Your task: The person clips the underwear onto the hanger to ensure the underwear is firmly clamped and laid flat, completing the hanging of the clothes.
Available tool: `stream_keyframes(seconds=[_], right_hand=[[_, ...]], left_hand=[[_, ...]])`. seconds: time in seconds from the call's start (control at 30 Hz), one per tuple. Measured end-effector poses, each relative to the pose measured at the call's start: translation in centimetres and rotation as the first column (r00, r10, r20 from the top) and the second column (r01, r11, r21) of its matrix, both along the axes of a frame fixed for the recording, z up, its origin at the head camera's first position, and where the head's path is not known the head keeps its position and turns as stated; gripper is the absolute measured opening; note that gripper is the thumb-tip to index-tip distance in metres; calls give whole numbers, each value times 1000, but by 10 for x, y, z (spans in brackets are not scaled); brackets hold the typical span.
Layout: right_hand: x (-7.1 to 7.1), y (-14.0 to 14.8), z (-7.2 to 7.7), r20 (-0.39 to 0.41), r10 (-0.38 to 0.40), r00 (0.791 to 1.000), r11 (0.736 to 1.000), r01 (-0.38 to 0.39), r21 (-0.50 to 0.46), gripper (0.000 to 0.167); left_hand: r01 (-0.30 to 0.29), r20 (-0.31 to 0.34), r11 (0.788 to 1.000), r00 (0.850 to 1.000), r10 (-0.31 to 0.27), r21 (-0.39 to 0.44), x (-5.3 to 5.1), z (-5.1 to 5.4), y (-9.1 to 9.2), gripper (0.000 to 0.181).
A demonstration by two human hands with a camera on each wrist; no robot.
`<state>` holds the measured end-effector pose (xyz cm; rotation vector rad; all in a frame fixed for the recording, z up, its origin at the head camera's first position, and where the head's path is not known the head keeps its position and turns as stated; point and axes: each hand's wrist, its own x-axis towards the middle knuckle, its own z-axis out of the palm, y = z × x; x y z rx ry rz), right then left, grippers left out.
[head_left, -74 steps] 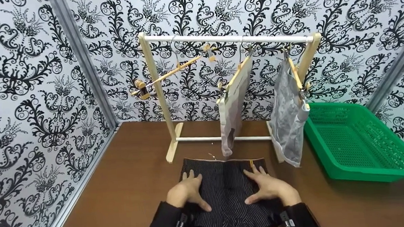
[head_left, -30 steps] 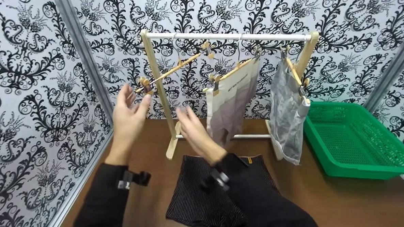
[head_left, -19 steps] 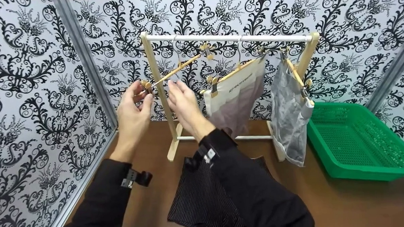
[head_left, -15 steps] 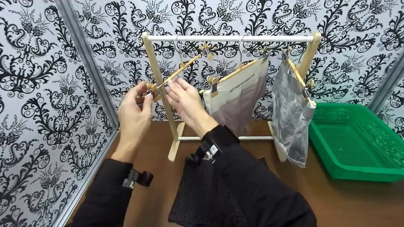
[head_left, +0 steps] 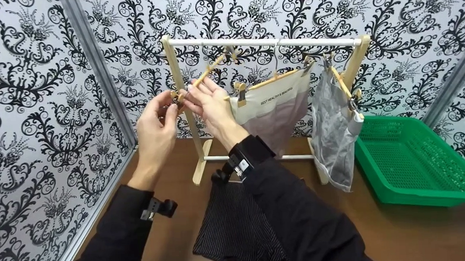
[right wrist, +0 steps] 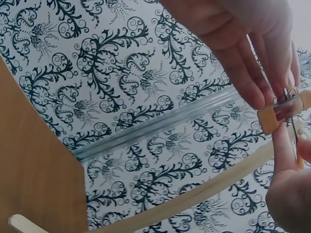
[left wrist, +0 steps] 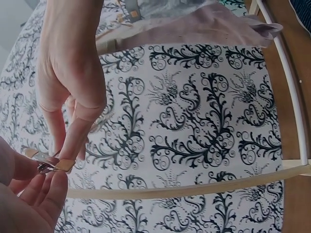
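A wooden clip hanger (head_left: pixel 215 64) hangs by its wire hook from the rack's left part, its bar slanting toward me. My left hand (head_left: pixel 156 128) pinches the clip (head_left: pixel 175 97) at its near end between thumb and fingers. Close beside it, my right hand (head_left: pixel 215 107) holds the bar near that clip, fingers bent around it. Up close in the right wrist view, the clip (right wrist: pixel 267 120) has tan pads and a metal body, with fingers of both hands on it. Black pinstriped shorts (head_left: pixel 230 224) lie flat on the table below, partly covered by the right sleeve.
The rack (head_left: pixel 260 42) has a white rail and wooden posts. A cream-and-mauve garment (head_left: pixel 273 113) hangs from a clip hanger just right of my right hand, a grey garment (head_left: pixel 330 134) further right. A green plastic basket (head_left: pixel 416 197) stands at the right. Patterned walls enclose the table.
Both hands have left the shorts and risen to the left hanger, taking hold of its near clip and bar. The hanger has shifted slightly. The cream-and-mauve garment has swung to show its printed front.
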<state>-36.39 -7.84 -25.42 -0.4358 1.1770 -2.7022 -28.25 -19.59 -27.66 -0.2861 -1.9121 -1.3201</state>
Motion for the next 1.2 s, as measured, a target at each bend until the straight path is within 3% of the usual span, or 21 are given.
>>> stream_keyframes(seconds=[0.17, 0.47, 0.63, 0.77, 0.97, 1.1, 1.2], right_hand=[[5, 4, 6, -47, 53, 998, 997, -50, 55, 63], [17, 24, -4, -113, 119, 986, 968, -90, 236, 61], [25, 43, -16, -149, 157, 976, 936, -98, 338, 61], [30, 62, -28, -167, 211, 963, 904, -128, 407, 63], [42, 89, -55, -214, 310, 926, 835, -157, 528, 71], [51, 106, -77, -222, 407, 886, 752, -187, 633, 66], [58, 121, -90, -211, 440, 873, 669, -161, 726, 61]], left_hand=[[-31, -83, 999, 996, 29, -24, 10, -4, 2, 37], [-20, -197, 997, 980, 5, -75, 28, -29, 15, 35], [53, -248, 990, 965, -85, -133, 38, -48, 29, 38], [139, -256, 972, 949, -186, -190, 42, -64, 35, 52], [149, -269, 956, 938, -217, -253, 44, -90, 31, 66], [107, -250, 968, 954, -164, -228, 44, -105, 21, 59], [59, -211, 973, 972, -107, -223, 42, -114, 10, 58]])
